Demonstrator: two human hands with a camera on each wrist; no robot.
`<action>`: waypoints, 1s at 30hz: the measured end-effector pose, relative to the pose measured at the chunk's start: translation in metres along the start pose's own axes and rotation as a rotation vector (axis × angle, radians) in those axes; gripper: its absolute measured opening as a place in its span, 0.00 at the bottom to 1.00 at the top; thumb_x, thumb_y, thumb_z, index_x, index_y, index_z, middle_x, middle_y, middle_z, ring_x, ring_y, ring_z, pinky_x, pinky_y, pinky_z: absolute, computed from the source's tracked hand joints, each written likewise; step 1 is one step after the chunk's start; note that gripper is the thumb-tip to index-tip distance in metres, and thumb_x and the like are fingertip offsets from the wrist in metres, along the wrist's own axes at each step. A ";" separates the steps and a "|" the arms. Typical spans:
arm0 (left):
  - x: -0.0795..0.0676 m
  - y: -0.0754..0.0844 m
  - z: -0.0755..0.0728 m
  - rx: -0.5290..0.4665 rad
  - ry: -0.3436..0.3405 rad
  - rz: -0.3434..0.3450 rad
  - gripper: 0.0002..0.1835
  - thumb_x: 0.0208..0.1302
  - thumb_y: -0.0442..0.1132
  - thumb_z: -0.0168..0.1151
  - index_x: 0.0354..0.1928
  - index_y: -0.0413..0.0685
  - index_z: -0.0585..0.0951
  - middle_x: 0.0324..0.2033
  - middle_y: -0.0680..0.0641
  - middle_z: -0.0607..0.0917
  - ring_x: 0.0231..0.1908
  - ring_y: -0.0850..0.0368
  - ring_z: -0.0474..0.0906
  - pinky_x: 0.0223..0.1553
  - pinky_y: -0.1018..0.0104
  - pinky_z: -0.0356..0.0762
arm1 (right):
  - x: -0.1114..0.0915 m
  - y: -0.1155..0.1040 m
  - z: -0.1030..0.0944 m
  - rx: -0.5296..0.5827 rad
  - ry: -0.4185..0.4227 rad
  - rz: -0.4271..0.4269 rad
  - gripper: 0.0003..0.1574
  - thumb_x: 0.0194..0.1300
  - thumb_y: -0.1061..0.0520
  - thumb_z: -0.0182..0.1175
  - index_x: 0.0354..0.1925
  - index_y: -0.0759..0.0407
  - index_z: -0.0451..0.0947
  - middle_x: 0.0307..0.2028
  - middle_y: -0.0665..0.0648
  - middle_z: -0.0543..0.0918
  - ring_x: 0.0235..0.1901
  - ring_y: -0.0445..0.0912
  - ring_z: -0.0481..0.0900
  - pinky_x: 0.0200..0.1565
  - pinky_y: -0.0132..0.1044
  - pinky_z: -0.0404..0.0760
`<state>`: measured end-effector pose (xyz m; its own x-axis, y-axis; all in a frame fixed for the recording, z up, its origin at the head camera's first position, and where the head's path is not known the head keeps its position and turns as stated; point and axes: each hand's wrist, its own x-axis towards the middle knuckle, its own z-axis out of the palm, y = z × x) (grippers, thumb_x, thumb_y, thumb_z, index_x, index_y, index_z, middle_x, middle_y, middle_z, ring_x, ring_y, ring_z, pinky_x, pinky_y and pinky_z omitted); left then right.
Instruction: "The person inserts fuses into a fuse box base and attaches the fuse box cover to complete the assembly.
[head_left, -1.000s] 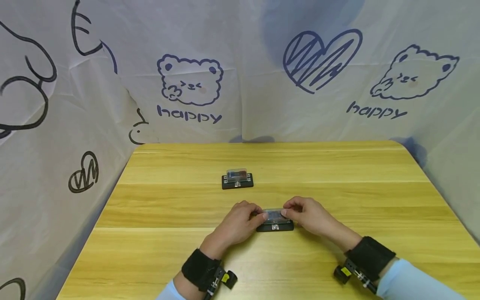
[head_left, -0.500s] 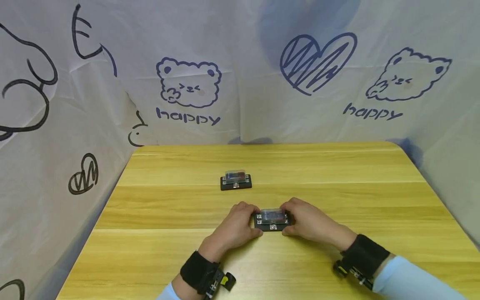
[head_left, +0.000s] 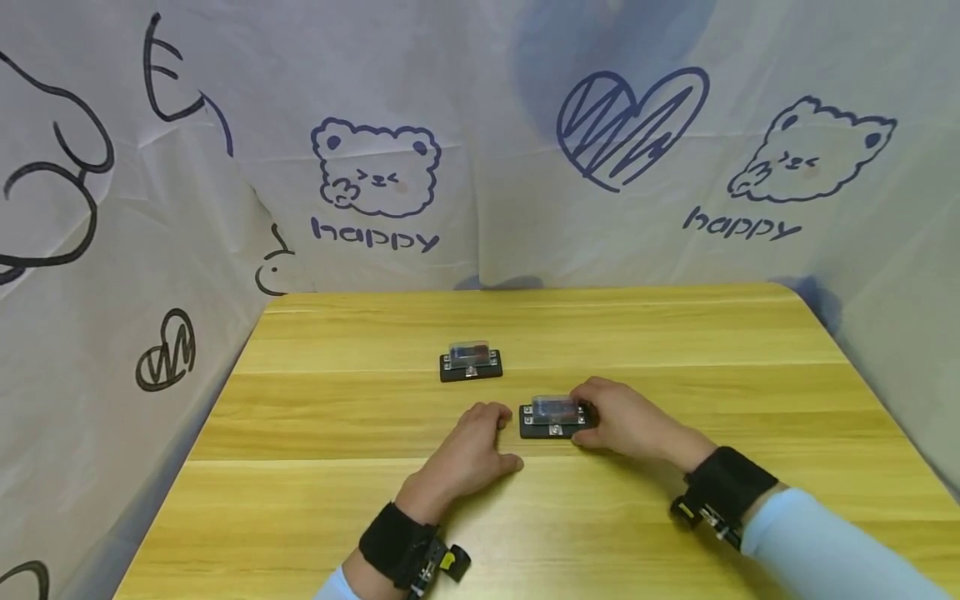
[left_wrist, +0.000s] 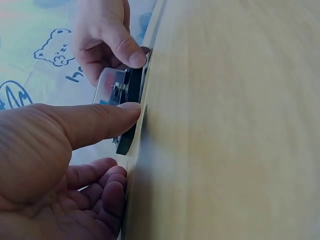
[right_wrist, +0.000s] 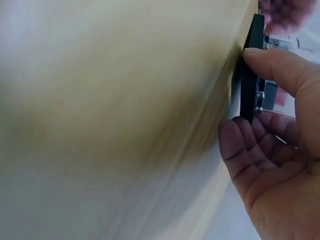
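A fuse block (head_left: 553, 417) with a black base, metal screw terminals and a clear cover is at the middle of the wooden table. My right hand (head_left: 630, 418) grips its right end, thumb on the near edge and fingers behind. In the right wrist view, the thumb presses the black base (right_wrist: 248, 90) and the fingertips curl round its end. Left of the block, my left hand (head_left: 467, 450) has let its thumb and fingers spread apart, holding nothing. The left wrist view has the left thumb (left_wrist: 100, 122) overlapping the block, with the other fingers loosely curled below.
A second, similar fuse block (head_left: 470, 362) sits farther back and to the left on the table (head_left: 345, 417). Behind the table and at its sides hangs a white cloth (head_left: 517, 208) with drawn bears and hearts.
Both hands first touched the block's clear cover, then held its two ends. Now the left hand is off it, and the right hand has shifted the block slightly away and to the right.
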<state>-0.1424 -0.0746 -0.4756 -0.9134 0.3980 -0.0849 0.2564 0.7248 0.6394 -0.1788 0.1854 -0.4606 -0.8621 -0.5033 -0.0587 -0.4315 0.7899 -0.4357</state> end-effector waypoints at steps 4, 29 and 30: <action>0.000 -0.001 -0.001 0.002 -0.006 0.009 0.32 0.53 0.48 0.71 0.58 0.45 0.73 0.49 0.48 0.75 0.49 0.55 0.70 0.56 0.56 0.71 | 0.010 0.015 -0.006 -0.009 0.018 0.013 0.35 0.53 0.46 0.72 0.55 0.59 0.75 0.44 0.53 0.79 0.38 0.43 0.75 0.40 0.41 0.77; 0.001 -0.001 0.000 0.019 -0.016 0.022 0.27 0.54 0.47 0.71 0.56 0.49 0.76 0.49 0.49 0.75 0.49 0.54 0.70 0.54 0.56 0.72 | 0.055 0.037 -0.022 -0.014 0.036 0.096 0.38 0.57 0.52 0.68 0.61 0.67 0.70 0.52 0.67 0.78 0.46 0.54 0.76 0.48 0.51 0.76; 0.001 -0.002 0.000 0.020 -0.016 0.023 0.27 0.54 0.47 0.70 0.56 0.49 0.76 0.49 0.49 0.75 0.49 0.54 0.70 0.54 0.57 0.72 | 0.056 0.037 -0.022 -0.012 0.037 0.103 0.38 0.57 0.52 0.68 0.61 0.67 0.70 0.52 0.67 0.77 0.46 0.55 0.76 0.48 0.51 0.76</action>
<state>-0.1435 -0.0755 -0.4765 -0.9020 0.4239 -0.0825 0.2840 0.7263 0.6260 -0.2487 0.1937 -0.4603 -0.9111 -0.4063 -0.0690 -0.3433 0.8409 -0.4183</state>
